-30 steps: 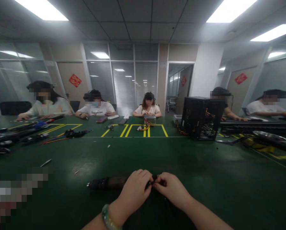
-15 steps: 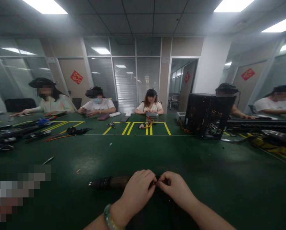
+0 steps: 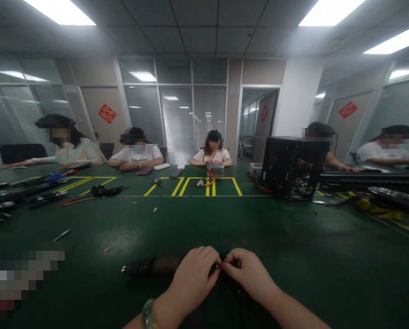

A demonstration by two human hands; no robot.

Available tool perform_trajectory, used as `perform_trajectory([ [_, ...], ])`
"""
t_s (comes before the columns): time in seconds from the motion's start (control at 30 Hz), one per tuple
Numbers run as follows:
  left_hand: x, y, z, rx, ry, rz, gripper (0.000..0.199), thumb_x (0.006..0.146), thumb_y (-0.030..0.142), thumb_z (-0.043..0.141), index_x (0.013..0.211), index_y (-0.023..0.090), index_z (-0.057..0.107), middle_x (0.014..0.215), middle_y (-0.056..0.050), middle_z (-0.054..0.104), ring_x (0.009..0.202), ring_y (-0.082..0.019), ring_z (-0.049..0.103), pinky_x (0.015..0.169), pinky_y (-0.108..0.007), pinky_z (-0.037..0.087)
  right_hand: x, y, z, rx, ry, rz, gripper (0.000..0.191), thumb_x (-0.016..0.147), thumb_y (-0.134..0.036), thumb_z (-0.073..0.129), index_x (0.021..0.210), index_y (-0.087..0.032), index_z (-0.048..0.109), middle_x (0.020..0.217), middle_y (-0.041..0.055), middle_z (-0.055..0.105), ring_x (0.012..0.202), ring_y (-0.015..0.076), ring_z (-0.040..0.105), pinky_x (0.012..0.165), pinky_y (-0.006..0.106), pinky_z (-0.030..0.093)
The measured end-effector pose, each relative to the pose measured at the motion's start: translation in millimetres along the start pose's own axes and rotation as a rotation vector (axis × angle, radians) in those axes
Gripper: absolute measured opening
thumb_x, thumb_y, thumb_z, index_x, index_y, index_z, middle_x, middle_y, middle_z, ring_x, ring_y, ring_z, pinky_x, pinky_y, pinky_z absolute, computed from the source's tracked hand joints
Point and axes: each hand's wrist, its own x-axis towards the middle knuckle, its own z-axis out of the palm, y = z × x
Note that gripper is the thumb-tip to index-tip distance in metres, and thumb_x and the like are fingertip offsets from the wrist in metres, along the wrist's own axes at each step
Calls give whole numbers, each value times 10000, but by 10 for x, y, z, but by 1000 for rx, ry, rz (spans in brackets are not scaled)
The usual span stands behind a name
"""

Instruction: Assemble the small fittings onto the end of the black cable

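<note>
Both hands meet at the near middle of the green table (image 3: 177, 219). My left hand (image 3: 198, 270), with a green bangle (image 3: 148, 314) at its wrist, is curled over the right end of a long dark cylindrical object (image 3: 156, 266). The metal tip of that object points left. My right hand (image 3: 247, 273) is closed, thumb and forefinger pinched against the left fingertips. What lies between the fingertips is too small and dark to make out.
A black computer case (image 3: 293, 168) stands back right, beside long black parts (image 3: 369, 180). Dark parts with cables (image 3: 103, 191) lie back left. A silver box with wires (image 3: 215, 170) sits before a person across the table. A thin pen-like item (image 3: 62, 235) lies left.
The view has tilted up slightly and turned a little, so the scene sits lower and further left. Both hands keep nearly the same pose, fingertips still together.
</note>
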Motion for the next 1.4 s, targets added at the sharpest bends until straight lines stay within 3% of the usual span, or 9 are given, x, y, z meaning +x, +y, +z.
perform_trajectory([
  [0.33, 4, -15, -9, -11, -5, 14, 104, 858, 178, 557, 944, 221, 596, 992, -16, 612, 937, -196, 549, 868, -339, 407, -41, -18, -21, -77, -6, -23, 94, 818, -267, 636, 757, -205, 672, 790, -8, 653, 728, 151, 584, 643, 227, 386],
  [0.63, 7, -44, 31, -44, 16, 45, 135, 901, 233, 559, 982, 264, 662, 1038, -2, 634, 987, -188, 563, 879, -341, 405, -54, 20, -41, -6, -26, 10, 108, 827, -271, 620, 767, -195, 668, 782, 1, 662, 707, 155, 593, 619, 222, 400],
  [0.9, 4, -6, 5, -20, 16, -27, 66, 871, 209, 585, 936, 223, 592, 939, 4, 620, 900, -188, 554, 802, -328, 401, -47, -27, -57, -22, -41, 16, 82, 806, -232, 634, 751, -193, 681, 779, -5, 666, 709, 153, 591, 627, 222, 402],
  [1.4, -20, -8, -14, -41, 30, 13, 69, 855, 206, 580, 921, 224, 587, 985, -3, 615, 937, -197, 549, 851, -341, 399, -57, -26, -56, -6, -43, 2, 93, 827, -252, 620, 774, -204, 680, 799, -12, 655, 728, 148, 596, 635, 218, 400],
])
